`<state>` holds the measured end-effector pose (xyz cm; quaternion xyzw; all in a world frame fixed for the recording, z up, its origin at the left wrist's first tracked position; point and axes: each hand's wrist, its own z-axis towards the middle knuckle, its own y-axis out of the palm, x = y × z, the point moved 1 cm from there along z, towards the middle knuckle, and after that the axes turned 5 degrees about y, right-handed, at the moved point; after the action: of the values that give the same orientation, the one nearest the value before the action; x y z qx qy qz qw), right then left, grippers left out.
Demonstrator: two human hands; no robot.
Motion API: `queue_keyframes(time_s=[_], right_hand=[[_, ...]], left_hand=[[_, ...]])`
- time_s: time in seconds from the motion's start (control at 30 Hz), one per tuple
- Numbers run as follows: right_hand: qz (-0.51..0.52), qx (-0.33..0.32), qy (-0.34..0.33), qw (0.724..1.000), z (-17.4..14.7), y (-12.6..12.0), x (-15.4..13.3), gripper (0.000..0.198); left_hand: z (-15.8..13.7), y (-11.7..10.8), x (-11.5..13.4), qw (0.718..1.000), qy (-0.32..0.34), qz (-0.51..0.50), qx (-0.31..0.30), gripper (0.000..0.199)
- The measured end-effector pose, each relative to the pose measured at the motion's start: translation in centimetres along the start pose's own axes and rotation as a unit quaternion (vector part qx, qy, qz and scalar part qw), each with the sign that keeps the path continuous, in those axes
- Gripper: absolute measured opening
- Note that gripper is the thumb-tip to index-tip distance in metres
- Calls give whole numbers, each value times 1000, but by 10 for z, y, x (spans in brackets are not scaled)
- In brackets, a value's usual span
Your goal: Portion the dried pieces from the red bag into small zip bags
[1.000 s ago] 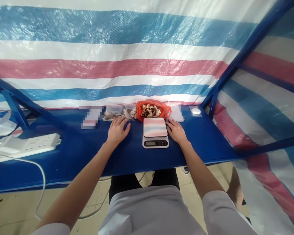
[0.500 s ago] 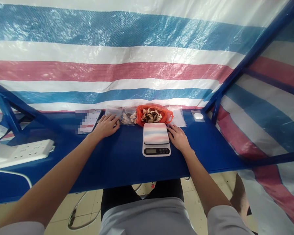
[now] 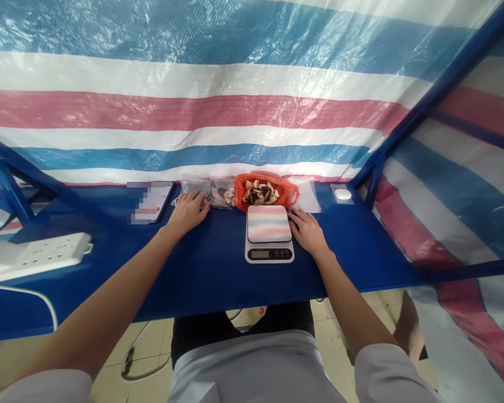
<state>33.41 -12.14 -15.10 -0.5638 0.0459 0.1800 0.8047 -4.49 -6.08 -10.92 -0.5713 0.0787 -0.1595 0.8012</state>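
My left hand [image 3: 190,212] lies with fingers stretched over the near edge of a clear plastic bag [image 3: 195,183]. Just right of it is another clear bag holding pale dried slices [image 3: 223,196]. An open orange-red plastic bag [image 3: 288,193] is filled with brown and cream dried slices, perhaps mushroom [image 3: 260,192]. In front of it stands a white digital kitchen scale [image 3: 269,224] with a bare, reflective platform; its display looks blank. My right hand [image 3: 307,230] rests flat, fingers extended, against or close beside the scale's right edge. Neither hand grips anything visible.
Flat clear bags [image 3: 309,195] lie behind my right hand, and a small packet with a white round item [image 3: 342,194] sits farther right. A partly blurred phone-like object [image 3: 157,201] and a white power strip [image 3: 54,252] are at left. Blue frame bars [image 3: 373,182] and striped sheeting enclose the table.
The view has tilted slightly downward. My left hand has slid a little to the right over the clear bag. My right hand stays beside the scale.
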Motion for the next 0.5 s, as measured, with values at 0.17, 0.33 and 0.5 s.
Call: queue_keyframes(time_s=[0.17, 0.33, 0.5], right_hand=[[0, -9, -1, 1000, 1, -1, 1, 36], [8, -9, 1, 1000, 1, 0, 3, 37], [2, -7, -1, 1000, 1, -1, 0, 37]], left_hand=[[4, -10, -12, 994, 54, 16, -90, 62], [10, -12, -25, 983, 80, 11, -167, 62], [8, -11, -22, 993, 73, -10, -92, 50]])
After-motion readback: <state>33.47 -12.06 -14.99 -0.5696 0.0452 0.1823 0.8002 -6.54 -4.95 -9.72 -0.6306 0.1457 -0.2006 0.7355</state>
